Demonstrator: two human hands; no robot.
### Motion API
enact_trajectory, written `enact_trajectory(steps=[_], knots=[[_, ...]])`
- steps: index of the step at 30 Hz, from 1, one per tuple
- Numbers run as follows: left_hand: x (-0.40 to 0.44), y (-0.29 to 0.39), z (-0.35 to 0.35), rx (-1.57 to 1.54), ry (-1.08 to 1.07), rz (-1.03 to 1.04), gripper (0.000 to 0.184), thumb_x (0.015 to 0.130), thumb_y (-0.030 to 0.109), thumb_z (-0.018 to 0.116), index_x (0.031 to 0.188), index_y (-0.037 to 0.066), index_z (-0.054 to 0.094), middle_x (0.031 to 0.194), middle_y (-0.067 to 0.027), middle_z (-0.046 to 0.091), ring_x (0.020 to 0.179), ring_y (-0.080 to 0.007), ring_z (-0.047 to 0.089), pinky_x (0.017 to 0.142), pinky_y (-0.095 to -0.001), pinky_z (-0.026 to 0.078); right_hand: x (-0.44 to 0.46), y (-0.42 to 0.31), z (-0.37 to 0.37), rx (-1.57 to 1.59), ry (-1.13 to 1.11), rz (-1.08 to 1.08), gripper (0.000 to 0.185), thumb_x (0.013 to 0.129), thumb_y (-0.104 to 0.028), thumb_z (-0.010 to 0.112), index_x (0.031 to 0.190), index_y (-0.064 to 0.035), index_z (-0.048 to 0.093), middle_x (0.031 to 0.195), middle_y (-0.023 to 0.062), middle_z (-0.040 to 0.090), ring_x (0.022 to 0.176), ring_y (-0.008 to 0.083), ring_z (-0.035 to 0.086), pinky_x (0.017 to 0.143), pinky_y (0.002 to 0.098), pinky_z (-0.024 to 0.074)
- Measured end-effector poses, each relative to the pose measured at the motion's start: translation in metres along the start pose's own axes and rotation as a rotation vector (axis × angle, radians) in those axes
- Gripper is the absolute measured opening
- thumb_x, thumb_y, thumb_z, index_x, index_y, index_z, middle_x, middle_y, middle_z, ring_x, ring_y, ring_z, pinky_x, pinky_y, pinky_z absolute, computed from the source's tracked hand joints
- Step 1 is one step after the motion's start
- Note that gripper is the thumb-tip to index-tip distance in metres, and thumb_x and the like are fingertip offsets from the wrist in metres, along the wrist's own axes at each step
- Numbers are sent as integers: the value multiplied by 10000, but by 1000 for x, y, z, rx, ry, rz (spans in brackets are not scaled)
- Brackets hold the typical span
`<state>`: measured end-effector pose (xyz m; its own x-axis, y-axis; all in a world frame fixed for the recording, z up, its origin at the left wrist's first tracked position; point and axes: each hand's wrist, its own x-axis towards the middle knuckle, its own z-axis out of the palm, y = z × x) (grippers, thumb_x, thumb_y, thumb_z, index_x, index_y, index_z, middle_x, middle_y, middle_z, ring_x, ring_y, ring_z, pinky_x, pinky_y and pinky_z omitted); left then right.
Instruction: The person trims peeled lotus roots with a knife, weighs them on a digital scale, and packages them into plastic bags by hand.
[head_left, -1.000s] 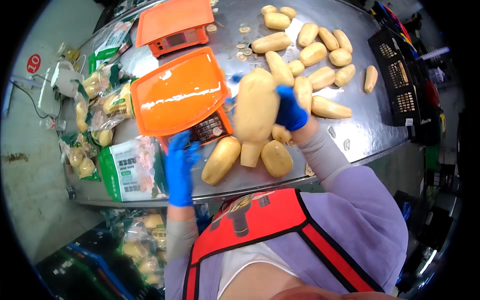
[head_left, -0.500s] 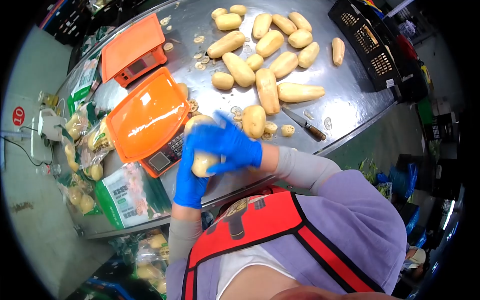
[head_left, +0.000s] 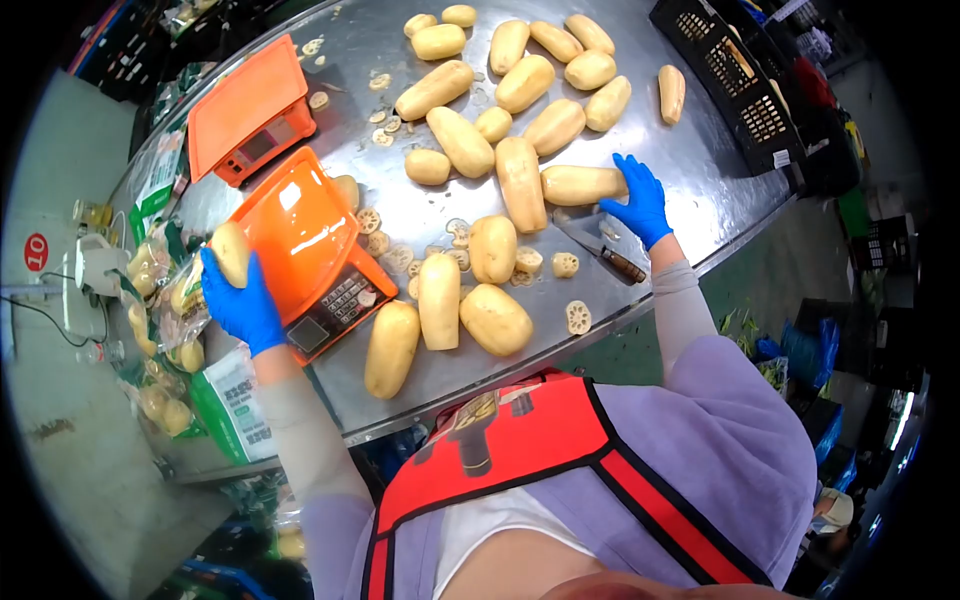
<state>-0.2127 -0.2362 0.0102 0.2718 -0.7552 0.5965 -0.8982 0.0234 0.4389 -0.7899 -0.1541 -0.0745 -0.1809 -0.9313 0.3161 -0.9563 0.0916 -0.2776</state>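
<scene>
Root (head_left: 231, 252) at each hand (head_left: 243, 303), two scales (head_left: 298, 225)

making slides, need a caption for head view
Left hand holds a lotus root beside an orange scale; right hand touches another on the table.

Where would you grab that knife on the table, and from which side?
I'd take the knife by its brown handle, coming from the near edge of the table: it lies flat, handle angled toward that edge, blade pointing away.
</scene>
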Motion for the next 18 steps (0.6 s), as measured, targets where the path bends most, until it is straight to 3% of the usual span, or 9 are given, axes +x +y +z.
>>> enact_trajectory(steps=[2,7,9,10,11,14,15,16,18], knots=[[-6,1,7,127,-46,17,663,738,302,732,1300,53,482,1271,-203,518,1151,-346,509,972,-391,395,-1,2,1,-45,-173,-47,737,676,-338,732,1344,-215,445,1322,165,476,1210,339,453,990,467,355],[-18,29,14,472,-131,41,706,784,431,649,1351,85,413,1352,-203,441,1176,-354,489,965,-426,382,18,17,14,-74,-119,-104,714,692,-347,733,1337,-209,458,1321,154,479,1193,329,466,983,455,362],[-19,25,18,415,-155,74,696,797,440,629,1355,88,408,1362,-206,430,1182,-357,481,970,-429,375,36,18,16,333,-279,-40,685,724,-356,728,1327,-151,475,1271,183,517,1160,341,496,958,420,398],[-20,23,18,354,-180,107,687,810,448,610,1358,91,402,1371,-209,418,1188,-361,474,974,-431,368,47,-2,8,684,-347,164,670,758,-345,719,1320,-75,475,1224,213,546,1152,349,510,945,389,418],[-21,22,17,358,-179,103,687,810,448,610,1358,91,402,1371,-209,418,1188,-361,474,974,-431,368,65,-21,2,612,-416,308,748,776,-430,678,1344,-19,421,1247,234,525,1166,349,505,959,388,410],[-22,17,11,331,-236,53,648,837,386,606,1358,59,400,1387,-216,397,1239,-355,430,1019,-435,328,107,-40,34,402,-299,496,1034,715,-665,582,1411,20,242,1296,255,476,1177,357,498,972,386,399],[-26,15,8,154,-197,44,637,841,347,614,1352,33,401,1391,-219,390,1268,-352,397,1042,-438,299,115,-47,49,405,-281,573,1119,690,-729,546,1430,23,174,1308,265,460,1182,362,492,973,387,397],[-29,14,4,-23,-156,36,625,845,309,623,1346,7,401,1395,-223,383,1296,-349,364,1066,-441,270,123,-57,59,359,-292,604,1174,670,-749,543,1439,25,108,1323,272,440,1208,362,468,985,388,389],[-38,17,-10,-43,-130,12,611,845,268,630,1338,-14,404,1398,-226,377,1312,-350,341,1078,-439,252,128,-68,77,322,-238,657,1154,671,-677,619,1434,31,119,1360,261,401,1221,353,456,993,386,387]])
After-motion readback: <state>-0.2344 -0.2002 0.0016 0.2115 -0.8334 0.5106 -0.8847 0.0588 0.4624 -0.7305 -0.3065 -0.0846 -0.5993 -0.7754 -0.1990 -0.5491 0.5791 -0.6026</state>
